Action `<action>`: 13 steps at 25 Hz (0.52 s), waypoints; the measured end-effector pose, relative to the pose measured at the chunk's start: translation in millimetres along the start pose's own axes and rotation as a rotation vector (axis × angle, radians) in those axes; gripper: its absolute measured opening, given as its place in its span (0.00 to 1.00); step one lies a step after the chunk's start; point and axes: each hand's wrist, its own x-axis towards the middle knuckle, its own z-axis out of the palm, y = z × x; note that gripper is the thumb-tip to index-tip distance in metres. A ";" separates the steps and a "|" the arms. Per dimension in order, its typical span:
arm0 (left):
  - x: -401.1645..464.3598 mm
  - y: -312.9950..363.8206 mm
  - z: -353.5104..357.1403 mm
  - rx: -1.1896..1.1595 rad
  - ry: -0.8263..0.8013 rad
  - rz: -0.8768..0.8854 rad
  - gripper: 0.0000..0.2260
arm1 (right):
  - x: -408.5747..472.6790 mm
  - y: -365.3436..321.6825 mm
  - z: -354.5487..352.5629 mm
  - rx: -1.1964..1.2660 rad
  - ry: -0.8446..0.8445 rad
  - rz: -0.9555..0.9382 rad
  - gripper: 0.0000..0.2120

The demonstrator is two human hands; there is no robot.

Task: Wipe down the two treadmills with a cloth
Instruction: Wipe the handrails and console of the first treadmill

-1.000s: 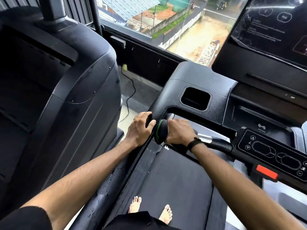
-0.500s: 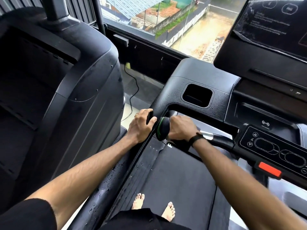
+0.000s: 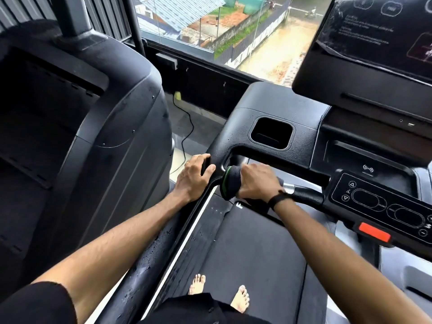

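Note:
I stand barefoot on the black belt (image 3: 252, 249) of the right treadmill. My right hand (image 3: 258, 182) grips a dark cloth with a green edge (image 3: 230, 183), wrapped round the treadmill's inner handlebar (image 3: 306, 195). My left hand (image 3: 194, 177) holds the left side rail (image 3: 163, 249), thumb over the top, just left of the cloth. The rail and the console top (image 3: 245, 118) carry water droplets. The second treadmill (image 3: 105, 127) rises as a large black housing on my left.
A big screen (image 3: 378, 36) hangs over the console, with a cup pocket (image 3: 271, 134) below it. A control pad (image 3: 383, 204) and a red stop tab (image 3: 374, 231) sit to the right. A cable (image 3: 187, 127) runs across the floor by the window.
Both hands stay where they were on the rail and the cloth-wrapped bar. The view has shifted slightly downward and leftward.

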 end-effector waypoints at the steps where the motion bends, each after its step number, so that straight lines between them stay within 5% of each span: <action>1: 0.4 -0.4 -0.5 0.002 0.003 0.001 0.26 | 9.3 4.0 -9.6 0.083 -0.140 0.007 0.19; 4: 0.5 -1.2 0.6 0.000 0.005 0.008 0.26 | 16.7 6.0 -17.3 0.179 -0.276 0.062 0.23; 9: -0.4 0.1 -0.2 -0.008 0.004 -0.001 0.26 | -19.2 -3.8 25.4 -0.144 0.323 0.023 0.11; 11: -0.5 1.6 0.2 -0.005 0.007 0.003 0.26 | -14.4 -0.7 13.0 -0.113 0.208 0.027 0.11; 13: 1.0 0.7 -1.3 0.005 0.008 -0.002 0.26 | -0.5 4.7 -7.3 0.049 -0.079 0.027 0.17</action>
